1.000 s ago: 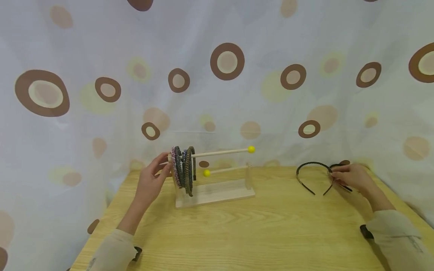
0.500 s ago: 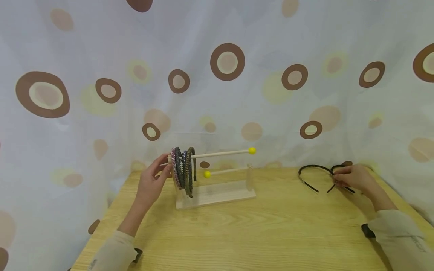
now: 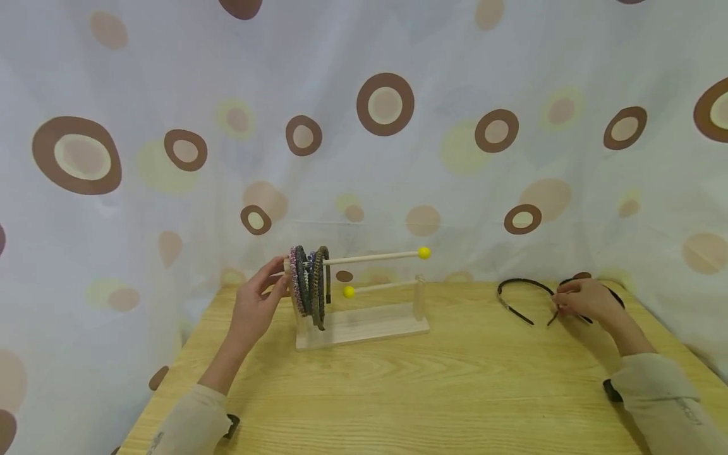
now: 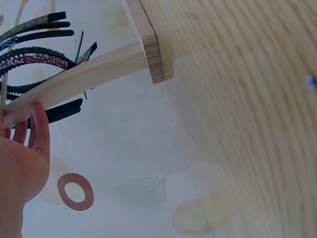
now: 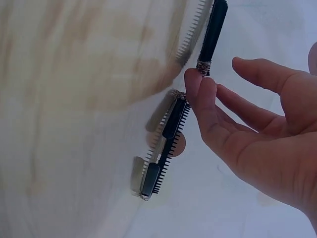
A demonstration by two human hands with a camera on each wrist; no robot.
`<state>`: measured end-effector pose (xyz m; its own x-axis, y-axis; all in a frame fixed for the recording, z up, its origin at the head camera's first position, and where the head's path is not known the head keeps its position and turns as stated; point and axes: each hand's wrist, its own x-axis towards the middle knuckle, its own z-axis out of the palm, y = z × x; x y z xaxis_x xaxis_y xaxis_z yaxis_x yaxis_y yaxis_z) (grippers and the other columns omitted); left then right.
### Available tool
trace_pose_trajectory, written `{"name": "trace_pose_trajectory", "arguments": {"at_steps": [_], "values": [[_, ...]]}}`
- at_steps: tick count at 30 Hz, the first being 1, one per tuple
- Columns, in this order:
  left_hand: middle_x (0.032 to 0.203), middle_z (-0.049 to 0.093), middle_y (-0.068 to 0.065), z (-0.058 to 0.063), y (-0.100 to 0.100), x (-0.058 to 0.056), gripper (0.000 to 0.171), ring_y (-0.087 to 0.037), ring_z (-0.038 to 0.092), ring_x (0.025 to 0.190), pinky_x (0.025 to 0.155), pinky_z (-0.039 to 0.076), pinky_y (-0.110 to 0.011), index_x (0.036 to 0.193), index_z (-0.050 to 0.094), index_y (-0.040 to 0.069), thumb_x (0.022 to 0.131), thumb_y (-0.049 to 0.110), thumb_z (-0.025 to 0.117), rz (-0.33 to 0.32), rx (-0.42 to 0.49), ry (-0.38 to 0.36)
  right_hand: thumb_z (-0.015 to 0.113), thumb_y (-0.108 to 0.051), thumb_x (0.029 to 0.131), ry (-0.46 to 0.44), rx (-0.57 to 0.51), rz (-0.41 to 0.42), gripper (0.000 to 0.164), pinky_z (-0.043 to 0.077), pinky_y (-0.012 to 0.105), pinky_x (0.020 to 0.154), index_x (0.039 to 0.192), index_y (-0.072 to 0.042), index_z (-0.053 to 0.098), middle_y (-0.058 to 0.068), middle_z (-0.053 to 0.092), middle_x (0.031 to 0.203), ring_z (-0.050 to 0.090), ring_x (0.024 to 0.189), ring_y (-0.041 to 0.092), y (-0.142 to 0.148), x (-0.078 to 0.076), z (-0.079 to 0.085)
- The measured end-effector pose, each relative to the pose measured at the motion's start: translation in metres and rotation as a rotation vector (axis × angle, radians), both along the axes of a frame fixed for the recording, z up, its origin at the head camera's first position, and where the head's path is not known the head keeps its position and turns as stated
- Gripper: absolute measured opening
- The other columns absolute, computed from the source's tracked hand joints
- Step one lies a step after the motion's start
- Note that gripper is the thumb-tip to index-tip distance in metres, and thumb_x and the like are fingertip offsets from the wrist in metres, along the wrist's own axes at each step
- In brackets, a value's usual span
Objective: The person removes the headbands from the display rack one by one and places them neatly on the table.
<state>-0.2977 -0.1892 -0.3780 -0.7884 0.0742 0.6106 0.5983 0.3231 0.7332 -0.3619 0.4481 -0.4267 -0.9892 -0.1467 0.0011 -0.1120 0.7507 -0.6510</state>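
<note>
My left hand point(image 3: 254, 303) grips the upper end of the left upright point(image 4: 89, 69) of a wooden headband stand point(image 3: 364, 325). In the left wrist view the thumb and fingers lie around that upright. Several glittery and dark headbands point(image 3: 309, 284) hang on the stand's upper rod, bunched against this upright. At the right, my right hand point(image 3: 588, 303) is at two black toothed headbands on the table. One headband point(image 3: 520, 280) arches left of the hand; the other point(image 3: 617, 296) is partly hidden behind it. The right wrist view shows fingertips at a headband end point(image 5: 212, 37), with the thumb apart.
The upper rod ends at the right in a yellow ball point(image 3: 424, 253). A lower rod from the right upright point(image 3: 419, 300) ends leftward in another yellow ball point(image 3: 349, 292). Behind the wooden table point(image 3: 398, 392) hangs a patterned curtain point(image 3: 341, 183).
My right hand has shifted slightly left, and more of the right headband shows beyond it. The left hand still holds the stand in the same place.
</note>
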Motion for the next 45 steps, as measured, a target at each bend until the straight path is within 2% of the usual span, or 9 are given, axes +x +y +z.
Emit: {"name": "trace_pose_trajectory", "arguments": {"at_steps": [4,8,15,20,23,29,32,38,45], "values": [[0.133,0.059,-0.027,0.001,0.001,0.001,0.043,-0.04,0.062,0.116,0.085,0.06,-0.039,0.144,0.05,-0.008,0.104,0.003,0.059,-0.004,0.004,-0.01,0.054,-0.027,0.107,-0.031,0.02,-0.015,0.064,0.056,0.058,0.085,0.138,0.027,0.037,0.042,0.055,0.124,0.068,0.099,0.042,-0.003,0.002,0.006],[0.132,0.059,-0.028,0.002,0.001,0.0,0.043,-0.041,0.062,0.116,0.084,0.06,-0.035,0.144,0.05,-0.009,0.104,0.003,0.06,-0.012,0.008,-0.008,0.051,-0.026,0.109,-0.004,0.028,-0.005,0.061,0.057,0.058,0.083,0.138,0.026,0.038,0.043,0.054,0.125,0.067,0.099,0.043,-0.009,0.005,0.013],[0.131,0.06,-0.028,-0.001,-0.001,-0.004,0.042,-0.041,0.062,0.115,0.083,0.06,-0.031,0.143,0.051,-0.009,0.103,0.001,0.059,-0.029,0.019,0.018,0.051,-0.031,0.109,0.192,0.029,0.015,0.053,0.057,0.051,0.08,0.14,0.012,0.05,0.032,0.062,0.123,0.063,0.106,0.043,-0.04,0.01,0.036],[0.132,0.059,-0.028,-0.001,-0.001,-0.002,0.042,-0.041,0.063,0.115,0.084,0.06,-0.045,0.143,0.051,-0.008,0.103,0.0,0.058,-0.034,-0.001,0.044,0.062,-0.032,0.104,0.364,0.002,0.046,0.043,0.054,0.027,0.079,0.136,-0.004,0.062,0.018,0.068,0.122,0.064,0.103,0.012,-0.069,0.017,0.052],[0.133,0.059,-0.028,-0.002,-0.002,-0.002,0.042,-0.041,0.063,0.115,0.084,0.06,-0.04,0.143,0.051,-0.009,0.103,-0.001,0.058,-0.031,-0.009,0.051,0.065,-0.029,0.103,0.421,-0.06,0.096,0.038,0.051,0.015,0.079,0.134,-0.007,0.064,0.015,0.068,0.124,0.06,0.102,-0.003,-0.092,0.026,0.062],[0.134,0.059,-0.027,-0.002,-0.003,-0.003,0.042,-0.041,0.063,0.116,0.084,0.058,-0.023,0.144,0.05,-0.008,0.104,0.0,0.058,-0.025,-0.01,0.06,0.067,-0.019,0.102,0.521,-0.112,0.196,0.03,0.052,0.014,0.078,0.13,-0.009,0.068,0.01,0.071,0.118,0.066,0.099,0.009,-0.142,0.04,0.077],[0.135,0.058,-0.027,0.0,-0.004,-0.003,0.042,-0.041,0.062,0.116,0.084,0.058,-0.023,0.145,0.05,-0.008,0.104,0.0,0.057,-0.03,-0.012,0.063,0.067,-0.02,0.102,0.519,-0.133,0.229,0.029,0.054,0.018,0.079,0.129,-0.011,0.069,0.006,0.072,0.117,0.068,0.099,0.017,-0.166,0.043,0.079],[0.134,0.058,-0.026,0.001,-0.005,-0.002,0.043,-0.04,0.062,0.116,0.084,0.058,-0.023,0.145,0.05,-0.008,0.104,0.0,0.057,-0.032,-0.005,0.053,0.068,-0.027,0.101,0.459,-0.192,0.298,0.029,0.058,0.032,0.085,0.127,-0.013,0.07,0.0,0.072,0.115,0.067,0.102,0.019,-0.214,0.039,0.076],[0.132,0.06,-0.027,-0.001,-0.003,-0.002,0.042,-0.04,0.064,0.114,0.083,0.061,-0.038,0.144,0.052,-0.007,0.103,0.001,0.059,-0.035,0.01,0.057,0.069,-0.031,0.1,0.391,-0.276,0.404,0.031,0.058,0.039,0.088,0.124,-0.012,0.072,-0.002,0.072,0.112,0.067,0.102,0.017,-0.273,0.034,0.07]]}}
